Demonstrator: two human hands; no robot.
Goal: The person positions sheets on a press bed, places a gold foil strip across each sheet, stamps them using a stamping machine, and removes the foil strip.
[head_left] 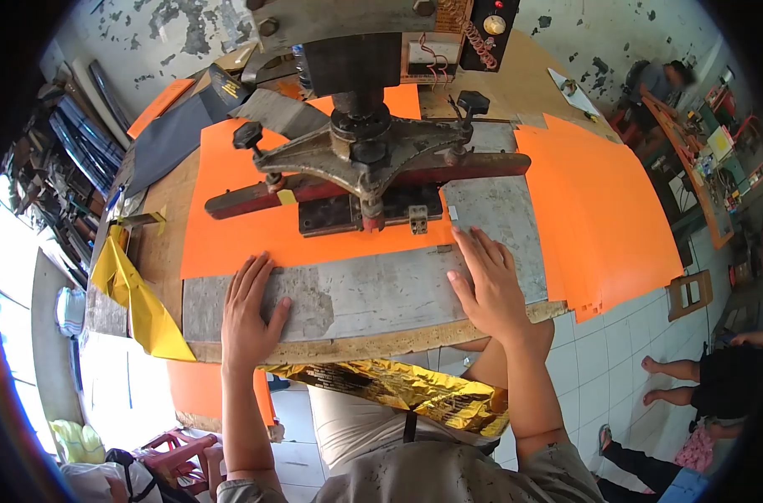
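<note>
An orange sheet [222,243] lies on the grey metal plate [381,293] under the head of a heavy press [360,155]. My left hand [251,310] rests flat on the plate, its fingertips at the sheet's near edge and its thumb spread. On the other side, my right hand [488,285] lies with fingers stretched out, fingertips near the sheet's right edge by a small pale block [453,213]. Neither hand holds anything. The dark die block [314,218] beneath the press bar covers the middle of the sheet.
A stack of orange sheets [599,218] spreads over the table's right side. Gold foil [448,398] hangs below the front edge, and yellow foil [134,289] drapes at the left. Dark grey sheets [176,138] lie at the back left. Other people [692,377] are at the right.
</note>
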